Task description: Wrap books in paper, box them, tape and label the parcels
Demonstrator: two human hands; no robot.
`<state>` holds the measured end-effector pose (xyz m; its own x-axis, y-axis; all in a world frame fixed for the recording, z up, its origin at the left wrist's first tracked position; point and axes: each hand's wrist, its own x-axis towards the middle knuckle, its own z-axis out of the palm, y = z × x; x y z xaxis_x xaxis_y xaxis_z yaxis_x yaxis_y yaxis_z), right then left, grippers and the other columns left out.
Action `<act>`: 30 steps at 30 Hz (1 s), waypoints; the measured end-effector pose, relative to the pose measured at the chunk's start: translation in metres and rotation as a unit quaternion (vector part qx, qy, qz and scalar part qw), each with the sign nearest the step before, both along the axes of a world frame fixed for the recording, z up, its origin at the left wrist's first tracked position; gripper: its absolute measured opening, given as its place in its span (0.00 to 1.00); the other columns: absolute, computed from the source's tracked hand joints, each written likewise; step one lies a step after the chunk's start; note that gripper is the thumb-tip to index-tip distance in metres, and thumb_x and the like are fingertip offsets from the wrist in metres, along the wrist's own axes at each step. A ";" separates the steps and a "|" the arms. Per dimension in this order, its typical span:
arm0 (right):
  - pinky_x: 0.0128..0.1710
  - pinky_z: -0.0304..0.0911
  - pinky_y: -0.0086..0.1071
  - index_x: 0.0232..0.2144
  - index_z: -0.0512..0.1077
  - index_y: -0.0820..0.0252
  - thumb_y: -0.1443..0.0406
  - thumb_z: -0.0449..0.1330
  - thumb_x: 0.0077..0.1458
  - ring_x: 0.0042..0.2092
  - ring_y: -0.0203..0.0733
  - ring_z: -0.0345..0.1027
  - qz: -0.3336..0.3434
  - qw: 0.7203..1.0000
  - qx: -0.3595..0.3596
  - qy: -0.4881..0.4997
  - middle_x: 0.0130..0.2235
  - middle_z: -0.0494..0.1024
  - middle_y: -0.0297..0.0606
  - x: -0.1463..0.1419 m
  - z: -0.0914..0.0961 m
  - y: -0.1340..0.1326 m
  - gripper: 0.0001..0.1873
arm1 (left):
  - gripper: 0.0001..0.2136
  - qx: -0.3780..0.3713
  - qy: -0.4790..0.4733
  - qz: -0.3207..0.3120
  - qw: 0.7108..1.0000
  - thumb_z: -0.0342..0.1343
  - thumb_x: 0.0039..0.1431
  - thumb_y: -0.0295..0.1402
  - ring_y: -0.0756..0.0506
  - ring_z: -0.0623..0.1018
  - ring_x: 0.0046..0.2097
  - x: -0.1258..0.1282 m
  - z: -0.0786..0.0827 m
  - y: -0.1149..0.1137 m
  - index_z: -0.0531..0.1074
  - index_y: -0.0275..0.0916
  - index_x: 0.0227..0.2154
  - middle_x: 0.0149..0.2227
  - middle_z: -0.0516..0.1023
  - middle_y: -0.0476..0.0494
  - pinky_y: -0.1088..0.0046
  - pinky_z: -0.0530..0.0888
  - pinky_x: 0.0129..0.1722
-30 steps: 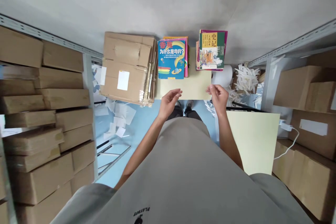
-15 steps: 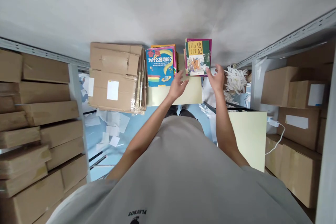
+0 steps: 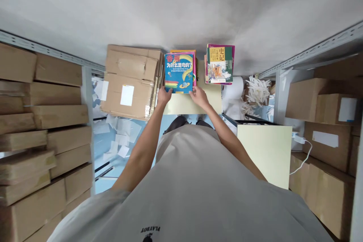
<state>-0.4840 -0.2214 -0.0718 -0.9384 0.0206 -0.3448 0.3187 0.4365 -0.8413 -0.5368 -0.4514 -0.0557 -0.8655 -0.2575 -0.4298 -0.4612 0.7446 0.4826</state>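
Observation:
A blue picture book (image 3: 178, 79) with a banana and a planet on its cover lies on top of a stack of books. My left hand (image 3: 164, 95) holds its lower left corner, fingers closed at the edge. At the lower right corner my right hand (image 3: 199, 96) pinches the edge; how many books its fingers take in is hard to see. Pink and orange covers show from beneath the blue one. To the right stands a second stack, topped by a green and yellow book (image 3: 220, 64), apart from both hands.
Flattened cardboard boxes (image 3: 132, 83) are piled left of the books on the pale tabletop (image 3: 181, 106). Right of the table are a white roll (image 3: 234, 87) and shredded paper (image 3: 257, 90). Shelves of cartons (image 3: 65, 115) flank both sides. Loose papers (image 3: 121, 140) litter the blue floor.
My right hand has left the green and yellow book and moved left to the blue book. My left hand has gone from its right side to its lower left corner. The camera view has shifted slightly.

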 end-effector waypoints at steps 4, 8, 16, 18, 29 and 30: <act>0.65 0.79 0.51 0.58 0.84 0.58 0.57 0.63 0.75 0.58 0.58 0.86 -0.056 0.998 0.008 -0.004 0.56 0.89 0.54 -0.002 -0.013 -0.010 0.18 | 0.12 0.017 0.040 0.008 0.999 0.62 0.67 0.34 0.30 0.86 0.54 0.009 -0.002 -0.004 0.84 0.34 0.48 0.48 0.89 0.30 0.56 0.80 0.59; 0.58 0.82 0.47 0.59 0.82 0.58 0.53 0.64 0.74 0.50 0.54 0.89 -0.109 0.993 -0.051 -0.020 0.55 0.89 0.51 0.006 -0.017 -0.006 0.21 | 0.18 0.067 0.093 0.026 0.993 0.63 0.68 0.37 0.31 0.88 0.55 0.017 0.001 -0.012 0.86 0.33 0.54 0.50 0.90 0.30 0.57 0.80 0.61; 0.59 0.80 0.50 0.37 0.81 0.54 0.40 0.73 0.58 0.52 0.58 0.86 -0.133 0.986 -0.053 -0.082 0.41 0.90 0.43 0.037 -0.026 -0.035 0.25 | 0.18 0.252 0.042 -0.051 0.965 0.69 0.61 0.42 0.32 0.90 0.50 0.050 0.011 -0.081 0.87 0.34 0.47 0.47 0.91 0.31 0.56 0.84 0.56; 0.57 0.81 0.49 0.40 0.80 0.53 0.40 0.73 0.54 0.52 0.57 0.86 -0.170 0.970 -0.143 -0.103 0.42 0.90 0.40 0.046 -0.025 -0.058 0.26 | 0.15 0.268 0.025 -0.078 0.960 0.70 0.61 0.41 0.34 0.89 0.48 0.059 0.011 -0.103 0.85 0.36 0.44 0.46 0.91 0.33 0.57 0.84 0.54; 0.65 0.81 0.51 0.54 0.74 0.50 0.48 0.73 0.50 0.65 0.57 0.83 -0.266 0.921 -0.264 -0.104 0.60 0.89 0.43 0.072 -0.016 -0.238 0.32 | 0.17 0.200 -0.009 -0.232 0.952 0.66 0.67 0.37 0.32 0.87 0.51 0.064 0.000 -0.304 0.86 0.39 0.56 0.55 0.88 0.32 0.52 0.82 0.59; 0.65 0.80 0.51 0.53 0.74 0.50 0.50 0.73 0.50 0.64 0.57 0.83 -0.273 0.922 -0.253 -0.109 0.59 0.89 0.43 0.069 -0.018 -0.251 0.30 | 0.18 0.168 0.003 -0.245 0.955 0.66 0.66 0.35 0.31 0.86 0.53 0.061 -0.003 -0.318 0.86 0.39 0.57 0.56 0.87 0.31 0.50 0.81 0.63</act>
<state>-0.4149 -0.4725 -0.0901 -0.7430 0.2534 -0.6194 0.5605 -0.2702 -0.7829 -0.4756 -0.7692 -0.0588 -0.8491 0.3312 -0.4115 -0.0930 0.6731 0.7337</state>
